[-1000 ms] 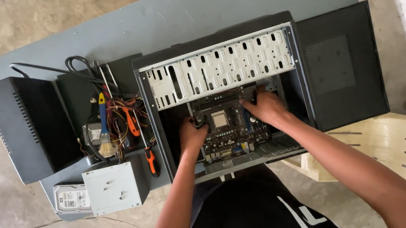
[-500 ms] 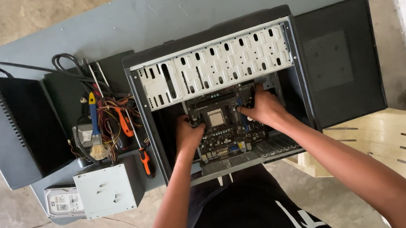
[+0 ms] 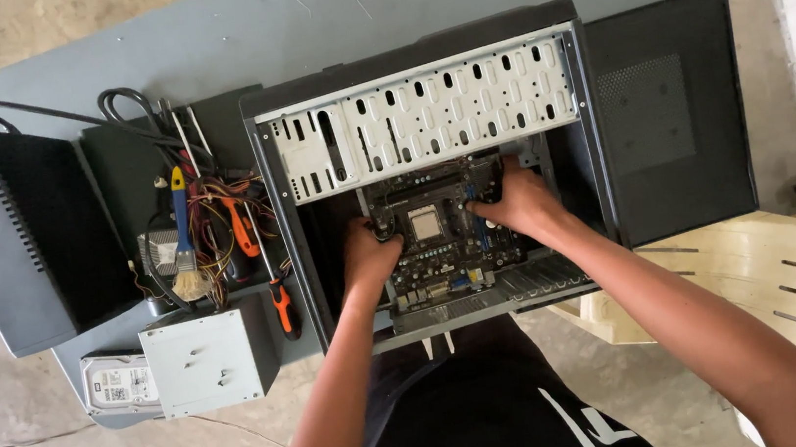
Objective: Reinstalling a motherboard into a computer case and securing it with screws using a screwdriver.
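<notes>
An open black computer case lies on its side on a grey table. A dark motherboard with a square silver processor sits inside it. My left hand grips the board's left edge. My right hand grips its right edge. A white perforated drive cage spans the case above the board.
A black side panel lies right of the case, another black panel at the far left. Left of the case are a cable bundle, a yellow-handled brush, orange-handled screwdrivers, a grey drive box and a hard disk. A pale wooden bench stands at right.
My view has shifted slightly, so the table and case sit more to the right in the picture. Both hands stay on the motherboard's edges; the board shows no clear movement.
</notes>
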